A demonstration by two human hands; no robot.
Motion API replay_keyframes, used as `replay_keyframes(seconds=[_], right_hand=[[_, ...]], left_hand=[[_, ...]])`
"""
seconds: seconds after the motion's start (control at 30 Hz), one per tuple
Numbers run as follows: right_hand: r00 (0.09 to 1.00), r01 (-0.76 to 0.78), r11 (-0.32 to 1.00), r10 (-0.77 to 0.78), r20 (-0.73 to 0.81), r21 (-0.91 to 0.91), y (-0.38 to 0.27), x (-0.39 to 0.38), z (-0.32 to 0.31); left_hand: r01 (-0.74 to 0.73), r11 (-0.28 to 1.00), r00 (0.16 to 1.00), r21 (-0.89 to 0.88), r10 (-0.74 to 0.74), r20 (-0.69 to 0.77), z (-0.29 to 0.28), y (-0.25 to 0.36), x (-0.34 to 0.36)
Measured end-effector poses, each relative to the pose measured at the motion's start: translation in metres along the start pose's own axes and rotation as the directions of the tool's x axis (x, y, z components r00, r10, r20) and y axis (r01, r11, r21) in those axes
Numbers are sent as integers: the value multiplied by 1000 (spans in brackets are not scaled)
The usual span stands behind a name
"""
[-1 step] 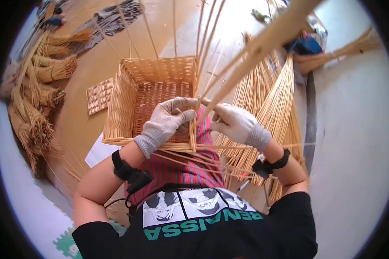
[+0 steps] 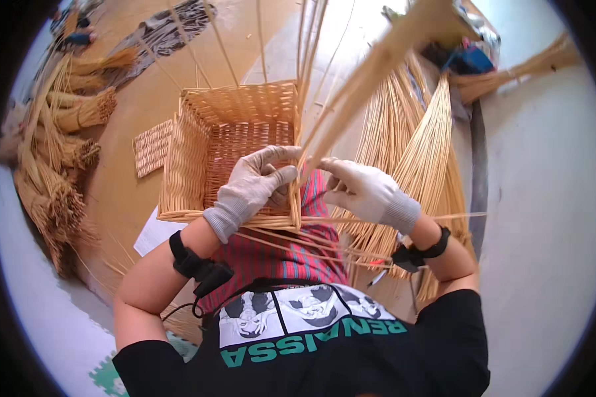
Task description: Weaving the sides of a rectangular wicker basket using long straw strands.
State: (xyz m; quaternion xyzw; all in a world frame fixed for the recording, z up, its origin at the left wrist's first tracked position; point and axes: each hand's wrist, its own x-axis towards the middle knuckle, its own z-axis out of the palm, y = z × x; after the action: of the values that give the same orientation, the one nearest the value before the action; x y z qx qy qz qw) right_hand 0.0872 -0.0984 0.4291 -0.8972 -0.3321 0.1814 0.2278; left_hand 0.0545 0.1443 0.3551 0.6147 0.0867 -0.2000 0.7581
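A rectangular woven wicker basket [image 2: 187, 159] rests at my lap, its upright rods sticking up along the far and right sides. My left hand [image 2: 253, 184], in a pale glove, is closed over the basket's right rim, thumb and fingers pinching the edge. Just outside that rim, my gloved right hand [image 2: 365, 190] is closed, with its fingertips at a wicker rod [image 2: 371, 78] that slants up toward the upper right. That rod looks thick and blurred close to the camera. The fingers partly hide where it meets the rim.
Loose bundles of wicker rods [image 2: 414, 142] lie on the floor at right; tied bundles [image 2: 49, 169] are stacked at left. A small woven panel [image 2: 153, 148] lies beside the basket. Rod ends [image 2: 404, 218] jut out low on the right. A blue item [image 2: 471, 61] sits at upper right.
The slanting rod has swung slightly to the left and stands steeper. My right hand has shifted a little right and down; my left stays at the rim.
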Motion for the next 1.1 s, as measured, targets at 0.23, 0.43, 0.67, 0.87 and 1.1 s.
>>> replay_keyframes(seconds=[0.23,0.43,0.67,0.87,1.1], right_hand=[[999,38,999,-38,24,20,41,-52,22],[979,145,986,-131,-157,80,37,-59,36],[942,142,969,-195,-274,-201,45,-40,31],[738,248,913,-395,-547,-324,38,45,30],[986,-24,932,82,-147,362,59,79,3]], left_hand=[[-184,958,979,220,159,126,6,-9,-7],[49,937,995,347,-76,63,15,10,-16],[-124,913,990,389,88,111,9,-4,-12],[-76,916,994,394,41,99,4,-1,-17],[-8,973,999,230,-4,51,15,-4,-15]])
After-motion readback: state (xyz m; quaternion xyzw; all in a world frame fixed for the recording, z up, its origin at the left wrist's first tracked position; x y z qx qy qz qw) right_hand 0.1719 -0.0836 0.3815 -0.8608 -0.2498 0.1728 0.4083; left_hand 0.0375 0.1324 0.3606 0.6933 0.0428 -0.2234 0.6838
